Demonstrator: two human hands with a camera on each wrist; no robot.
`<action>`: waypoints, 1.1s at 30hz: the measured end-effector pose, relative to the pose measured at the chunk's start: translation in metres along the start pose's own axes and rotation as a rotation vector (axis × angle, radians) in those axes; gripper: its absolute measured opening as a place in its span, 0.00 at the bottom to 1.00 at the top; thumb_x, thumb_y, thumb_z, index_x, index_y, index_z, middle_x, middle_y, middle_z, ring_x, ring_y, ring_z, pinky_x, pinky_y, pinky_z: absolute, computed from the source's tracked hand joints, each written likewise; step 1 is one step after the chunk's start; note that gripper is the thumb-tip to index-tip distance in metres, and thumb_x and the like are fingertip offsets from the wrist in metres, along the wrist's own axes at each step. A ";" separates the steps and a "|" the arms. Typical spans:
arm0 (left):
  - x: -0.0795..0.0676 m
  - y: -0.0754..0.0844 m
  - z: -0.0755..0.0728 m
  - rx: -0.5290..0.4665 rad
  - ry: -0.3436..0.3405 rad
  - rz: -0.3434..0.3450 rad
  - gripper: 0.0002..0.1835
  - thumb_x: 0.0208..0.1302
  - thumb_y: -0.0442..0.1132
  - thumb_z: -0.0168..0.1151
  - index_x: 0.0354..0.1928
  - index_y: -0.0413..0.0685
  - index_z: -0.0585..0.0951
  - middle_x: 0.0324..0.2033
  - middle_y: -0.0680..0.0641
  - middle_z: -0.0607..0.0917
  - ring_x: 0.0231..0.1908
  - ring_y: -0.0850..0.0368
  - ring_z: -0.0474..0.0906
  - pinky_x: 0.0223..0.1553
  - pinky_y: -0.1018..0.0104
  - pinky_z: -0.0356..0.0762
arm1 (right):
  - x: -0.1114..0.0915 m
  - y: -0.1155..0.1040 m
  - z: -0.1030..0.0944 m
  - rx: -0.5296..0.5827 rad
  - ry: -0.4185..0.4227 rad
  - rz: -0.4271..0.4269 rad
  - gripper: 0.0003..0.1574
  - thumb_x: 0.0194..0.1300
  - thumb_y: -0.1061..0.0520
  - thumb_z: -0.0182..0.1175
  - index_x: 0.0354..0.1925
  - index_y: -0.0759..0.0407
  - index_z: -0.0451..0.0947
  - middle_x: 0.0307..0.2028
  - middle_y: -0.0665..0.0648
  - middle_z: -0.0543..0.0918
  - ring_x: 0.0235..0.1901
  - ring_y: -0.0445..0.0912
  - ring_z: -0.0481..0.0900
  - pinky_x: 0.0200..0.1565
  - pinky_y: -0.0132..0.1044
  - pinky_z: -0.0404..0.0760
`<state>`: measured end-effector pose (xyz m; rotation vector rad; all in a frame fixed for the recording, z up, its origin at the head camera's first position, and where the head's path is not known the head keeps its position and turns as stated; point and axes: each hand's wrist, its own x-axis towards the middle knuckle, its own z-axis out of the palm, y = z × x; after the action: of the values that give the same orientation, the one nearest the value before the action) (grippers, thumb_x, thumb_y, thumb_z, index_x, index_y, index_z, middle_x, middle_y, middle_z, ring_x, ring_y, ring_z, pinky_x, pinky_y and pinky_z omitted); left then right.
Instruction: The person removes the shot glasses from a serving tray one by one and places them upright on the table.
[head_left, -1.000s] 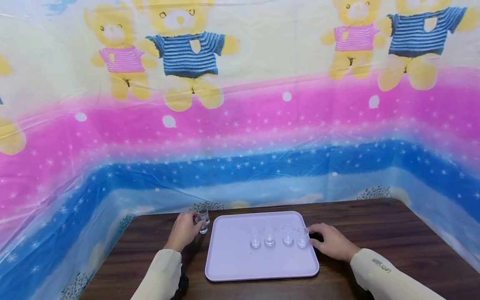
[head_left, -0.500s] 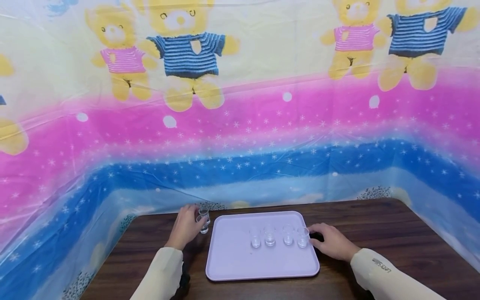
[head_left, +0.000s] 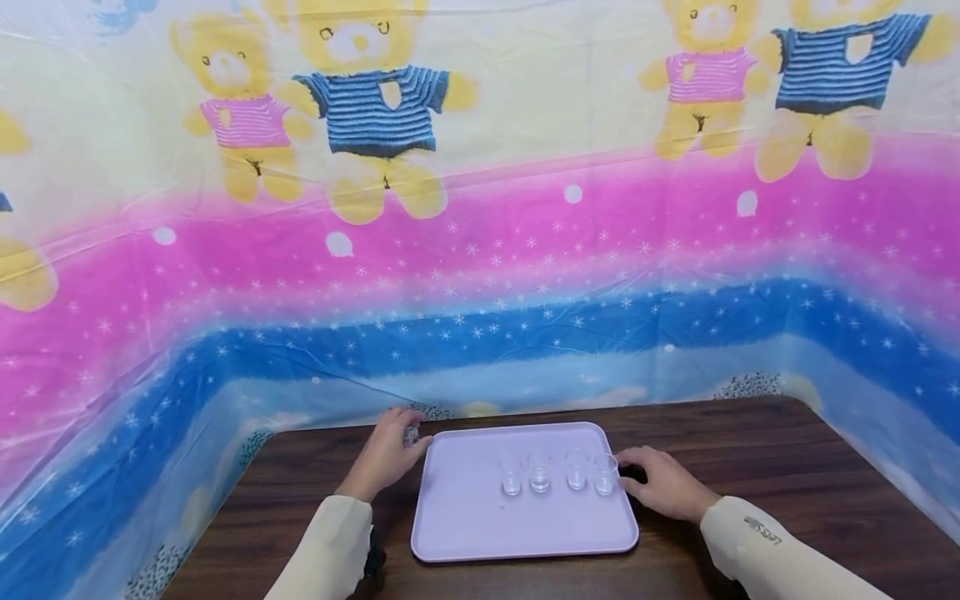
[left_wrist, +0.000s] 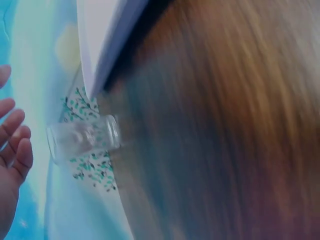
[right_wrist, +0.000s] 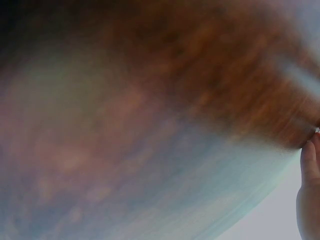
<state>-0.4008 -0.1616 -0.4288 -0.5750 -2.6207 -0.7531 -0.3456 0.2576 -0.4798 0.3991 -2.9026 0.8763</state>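
My left hand (head_left: 388,448) is at the tray's far left corner, its fingers spread and apart from one another. Beside its fingers a small clear glass (head_left: 410,435) is partly covered by the hand. From the left wrist, one glass (left_wrist: 84,137) stands upright on the table, and the fingers (left_wrist: 12,132) there show a gap to it. My right hand (head_left: 663,482) rests by the tray's right edge, fingers loosely bent, tips close to the rightmost glass (head_left: 604,477); contact with it is unclear. Only that hand's edge (right_wrist: 310,185) shows in the blurred right wrist view.
A pale purple tray (head_left: 465,533) lies on the dark wooden table (head_left: 780,450). Several clear glasses stand upright in a row across its right half, among them one at the row's left end (head_left: 511,479). A printed curtain (head_left: 480,350) hangs behind the table.
My left hand has shifted right towards the tray corner, its fingers now spread wider. The two glasses seen beside it before are now mostly covered. The right hand and tray glasses have not moved.
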 end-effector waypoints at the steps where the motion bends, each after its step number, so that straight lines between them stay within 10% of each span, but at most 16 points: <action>1: 0.001 0.002 0.000 -0.008 -0.010 0.018 0.18 0.59 0.40 0.67 0.49 0.39 0.79 0.40 0.43 0.77 0.40 0.48 0.74 0.40 0.54 0.75 | 0.000 0.001 0.000 -0.001 0.000 -0.001 0.19 0.61 0.58 0.63 0.52 0.55 0.78 0.50 0.54 0.79 0.55 0.55 0.73 0.55 0.55 0.68; 21: 0.005 0.052 0.014 -0.088 -0.187 0.286 0.20 0.58 0.41 0.68 0.51 0.43 0.78 0.41 0.45 0.80 0.39 0.52 0.75 0.39 0.60 0.74 | 0.000 0.000 0.000 -0.007 -0.006 0.022 0.19 0.61 0.57 0.63 0.52 0.55 0.78 0.50 0.55 0.79 0.55 0.55 0.72 0.55 0.55 0.68; 33: 0.009 0.071 0.031 -0.091 -0.336 0.264 0.23 0.57 0.45 0.69 0.52 0.44 0.79 0.41 0.48 0.80 0.41 0.54 0.75 0.40 0.65 0.74 | 0.000 -0.001 -0.001 -0.005 -0.007 0.021 0.19 0.61 0.57 0.64 0.52 0.55 0.78 0.50 0.55 0.79 0.55 0.55 0.72 0.55 0.56 0.67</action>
<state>-0.3817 -0.0861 -0.4199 -1.1371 -2.7346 -0.7471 -0.3454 0.2574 -0.4783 0.3732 -2.9196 0.8722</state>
